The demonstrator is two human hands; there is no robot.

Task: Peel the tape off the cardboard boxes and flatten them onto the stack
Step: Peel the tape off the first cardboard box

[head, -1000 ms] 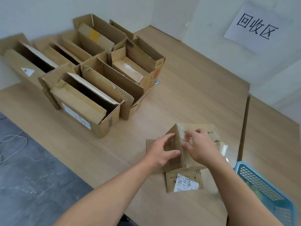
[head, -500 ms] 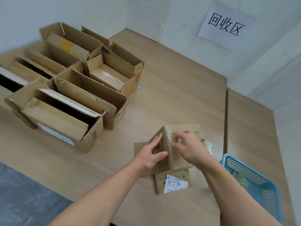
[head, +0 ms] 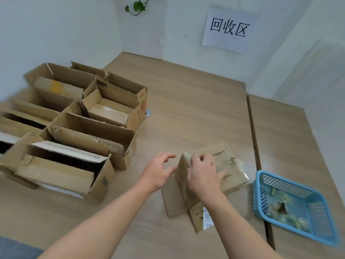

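A small taped cardboard box (head: 220, 149) printed "GAMBLE" stands tilted on flattened cardboard pieces (head: 171, 200) near the table's front. My right hand (head: 203, 174) lies over its top, fingers curled onto the taped upper-left edge and thumb spread on the face. Whether those fingers pinch tape is hidden. My left hand (head: 158, 172) hovers just left of the box with fingers spread and loosely bent, holding nothing. Clear tape (head: 239, 165) hangs loose at the box's right side.
Several open cardboard boxes (head: 74, 165) fill the table's left half. A blue plastic basket (head: 280, 179) with crumpled tape scraps sits at the right, across a seam between two tables. A paper sign (head: 229, 29) hangs on the back wall.
My left hand has come off the box's left face and now hovers beside it. My right hand stays on the taped top edge. The camera has tilted up and to the right.
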